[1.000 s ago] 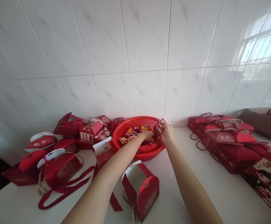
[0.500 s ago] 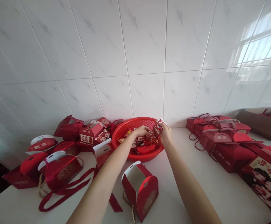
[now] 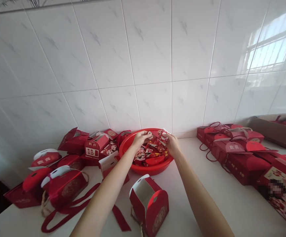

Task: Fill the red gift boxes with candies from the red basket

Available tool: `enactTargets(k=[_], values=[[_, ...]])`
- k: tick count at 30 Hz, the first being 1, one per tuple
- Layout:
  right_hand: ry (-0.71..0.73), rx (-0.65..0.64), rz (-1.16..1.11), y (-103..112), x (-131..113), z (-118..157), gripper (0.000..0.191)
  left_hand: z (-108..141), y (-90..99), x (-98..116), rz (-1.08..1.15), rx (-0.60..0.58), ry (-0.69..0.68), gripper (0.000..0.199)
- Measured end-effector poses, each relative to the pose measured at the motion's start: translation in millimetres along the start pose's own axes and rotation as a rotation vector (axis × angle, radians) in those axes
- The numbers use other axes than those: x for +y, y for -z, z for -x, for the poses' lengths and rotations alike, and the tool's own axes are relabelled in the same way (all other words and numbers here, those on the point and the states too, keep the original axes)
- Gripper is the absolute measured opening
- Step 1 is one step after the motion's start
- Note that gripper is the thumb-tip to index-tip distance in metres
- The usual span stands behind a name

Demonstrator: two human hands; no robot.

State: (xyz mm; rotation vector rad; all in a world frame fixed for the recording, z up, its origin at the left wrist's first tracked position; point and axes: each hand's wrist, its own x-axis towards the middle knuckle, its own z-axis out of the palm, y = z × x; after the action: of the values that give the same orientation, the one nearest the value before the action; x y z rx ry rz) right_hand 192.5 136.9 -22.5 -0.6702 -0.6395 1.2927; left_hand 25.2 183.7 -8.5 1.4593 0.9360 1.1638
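A red plastic basket (image 3: 146,171) stands against the wall, filled with small red wrapped packets (image 3: 155,150) that look like sweets. Over its left side my left hand (image 3: 141,138) pinches a small red packet (image 3: 153,136). At the right rim my right hand (image 3: 173,143) grips a red-and-white printed packet (image 3: 163,134), held up facing the other one. Between my forearms, in front of the basket, an open red gift box (image 3: 155,204) with a rope handle shows its pale inside, and I see nothing in it.
Several red gift boxes (image 3: 67,186) crowd the left of the white table (image 3: 182,210), with a dark red ribbon (image 3: 120,217) trailing from them. More closed boxes (image 3: 244,164) line the right side. A brown carton (image 3: 273,133) sits at the far right by the tiled wall (image 3: 153,49).
My left hand has come up out of the basket's contents and shifted left, now with a small packet in its fingers. The right hand keeps its packet. The view has tilted up slightly.
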Motion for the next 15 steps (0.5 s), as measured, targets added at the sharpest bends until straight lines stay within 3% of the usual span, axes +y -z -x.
enactTargets(k=[15], values=[[-0.042, -0.1, 0.03, -0.4, -0.2, 4.7, 0.024, 6.1, -8.4, 2.8, -0.024, 0.022, -0.072, 0.045]])
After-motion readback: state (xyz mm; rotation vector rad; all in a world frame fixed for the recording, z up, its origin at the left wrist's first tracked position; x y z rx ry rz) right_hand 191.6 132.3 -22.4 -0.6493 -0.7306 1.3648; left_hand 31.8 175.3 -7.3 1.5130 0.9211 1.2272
